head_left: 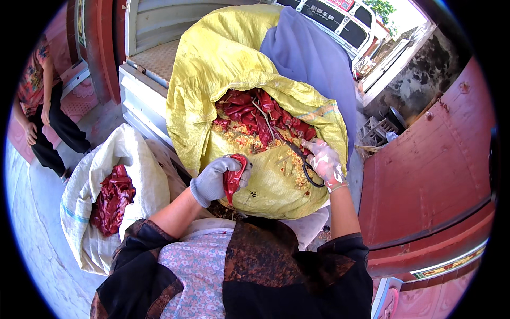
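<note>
Floral garment [196, 271] nearest, the left hand [213, 179] has its fingers curled round a red pepper [232, 181] near-left of the yellow sack [192, 80], best angled clear of scissors [295, 149] the right hand [325, 159] grips at the sack's right

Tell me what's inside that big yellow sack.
The yellow sack holds red peppers and yellowish seed-like bits. Whatever lies beneath that top layer is covered and can't be seen.

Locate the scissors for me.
In the head view, the black-handled scissors are right of centre, in the right hand, over the yellow woven sack, near red chillies.
</note>
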Available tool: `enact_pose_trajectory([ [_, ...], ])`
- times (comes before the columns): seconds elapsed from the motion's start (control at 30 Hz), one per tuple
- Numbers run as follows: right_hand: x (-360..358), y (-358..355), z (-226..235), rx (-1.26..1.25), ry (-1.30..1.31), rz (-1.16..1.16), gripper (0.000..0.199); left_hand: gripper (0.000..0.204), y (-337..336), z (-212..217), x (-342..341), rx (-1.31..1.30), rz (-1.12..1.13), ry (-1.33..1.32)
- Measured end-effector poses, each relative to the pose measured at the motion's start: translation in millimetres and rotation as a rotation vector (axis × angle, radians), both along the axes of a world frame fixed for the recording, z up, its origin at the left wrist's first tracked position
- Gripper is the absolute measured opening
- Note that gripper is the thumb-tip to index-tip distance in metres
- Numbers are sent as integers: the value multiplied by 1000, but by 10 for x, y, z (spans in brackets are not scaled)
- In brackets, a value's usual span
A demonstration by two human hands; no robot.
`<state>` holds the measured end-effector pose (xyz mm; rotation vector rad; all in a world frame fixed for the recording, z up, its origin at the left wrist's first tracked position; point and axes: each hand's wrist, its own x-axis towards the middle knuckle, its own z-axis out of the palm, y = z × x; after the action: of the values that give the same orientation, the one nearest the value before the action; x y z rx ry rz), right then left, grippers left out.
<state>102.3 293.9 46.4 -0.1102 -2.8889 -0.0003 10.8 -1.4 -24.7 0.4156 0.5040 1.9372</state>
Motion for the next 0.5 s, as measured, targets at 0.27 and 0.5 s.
enact_pose_trajectory([
  [0.27,-14,80,-114,-283,640,66,25,27,103,-158,38,79,-104,-3],
  [0.5,239,-825,66,106,601,332,34,31,131,-70,21,0,-175,-204],
])
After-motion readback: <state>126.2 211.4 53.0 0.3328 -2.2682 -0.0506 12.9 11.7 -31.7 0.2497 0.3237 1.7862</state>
